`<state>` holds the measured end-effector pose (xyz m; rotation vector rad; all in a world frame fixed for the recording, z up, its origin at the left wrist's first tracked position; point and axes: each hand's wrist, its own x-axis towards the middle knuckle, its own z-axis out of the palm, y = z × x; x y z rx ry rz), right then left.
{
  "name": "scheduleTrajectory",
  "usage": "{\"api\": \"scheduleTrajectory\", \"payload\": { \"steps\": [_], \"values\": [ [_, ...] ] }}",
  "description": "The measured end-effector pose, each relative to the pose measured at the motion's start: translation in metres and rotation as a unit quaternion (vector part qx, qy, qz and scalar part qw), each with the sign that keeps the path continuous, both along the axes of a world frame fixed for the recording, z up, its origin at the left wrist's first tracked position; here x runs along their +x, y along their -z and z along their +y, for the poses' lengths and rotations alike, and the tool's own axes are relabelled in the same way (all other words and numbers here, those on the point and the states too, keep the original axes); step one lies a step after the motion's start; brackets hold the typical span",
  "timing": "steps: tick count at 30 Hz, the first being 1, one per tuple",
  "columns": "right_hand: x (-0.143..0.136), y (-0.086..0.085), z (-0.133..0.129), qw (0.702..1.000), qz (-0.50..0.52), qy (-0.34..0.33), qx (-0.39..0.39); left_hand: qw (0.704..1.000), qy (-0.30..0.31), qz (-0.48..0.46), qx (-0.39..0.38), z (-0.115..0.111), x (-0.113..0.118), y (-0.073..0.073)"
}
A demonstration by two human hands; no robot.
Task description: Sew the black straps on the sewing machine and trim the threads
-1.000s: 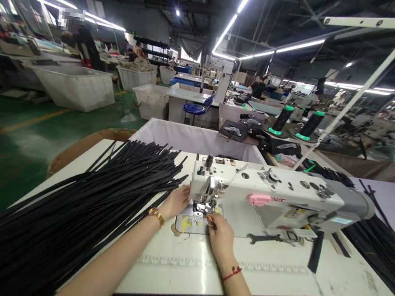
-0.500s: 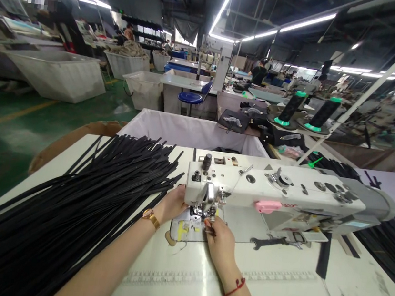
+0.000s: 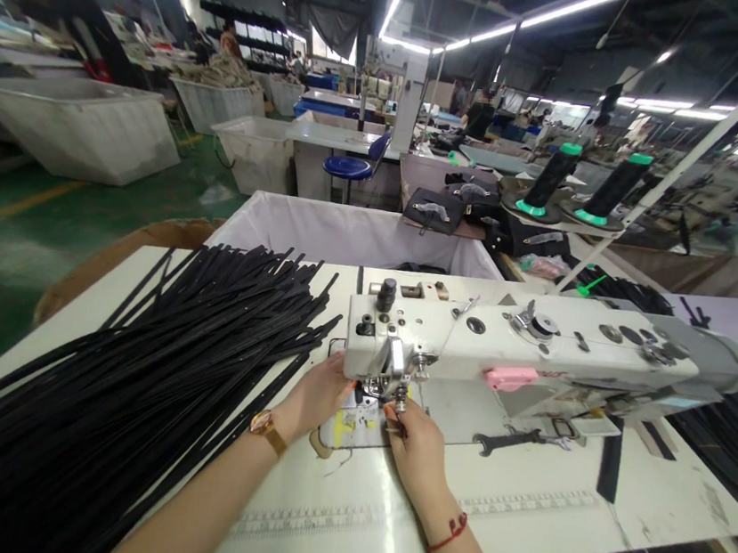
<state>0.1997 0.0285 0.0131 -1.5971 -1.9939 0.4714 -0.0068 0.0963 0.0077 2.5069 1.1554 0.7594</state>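
Note:
A white sewing machine (image 3: 430, 329) stands on the table, its presser foot and needle area (image 3: 377, 389) between my two hands. My left hand (image 3: 320, 393) is at the left of the machine head, fingers drawn together beside the foot and partly hidden by the head. What they hold I cannot make out. Just right of the foot, my right hand (image 3: 418, 451) is closed in a pinch; a small dark bit shows at its fingertips, too little to name. Many long black strips (image 3: 126, 390) lie heaped left of my left arm.
A wrench (image 3: 510, 439) lies right of my right hand. A printed ruler (image 3: 312, 521) runs along the table front. Two black thread cones (image 3: 552, 181) stand behind the machine. A white-lined bin (image 3: 347, 233) adjoins the table's far edge. More black strips (image 3: 724, 455) lie at right.
The camera view has shifted slightly. My left hand has moved a little, its orange-nailed fingertip now showing by the presser foot. My right hand keeps its pinch near the foot.

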Motion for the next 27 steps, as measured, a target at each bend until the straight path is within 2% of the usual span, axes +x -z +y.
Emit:
{"api": "scheduleTrajectory", "payload": {
  "steps": [15,27],
  "values": [
    [-0.001,0.001,0.0,1.0,0.0,0.0,0.005,0.999,0.004,-0.009,0.034,-0.019,-0.014,0.012],
    [-0.002,-0.001,0.001,1.0,-0.004,-0.008,0.012,0.999,0.027,-0.017,-0.004,-0.004,-0.007,0.006]
  ]
}}
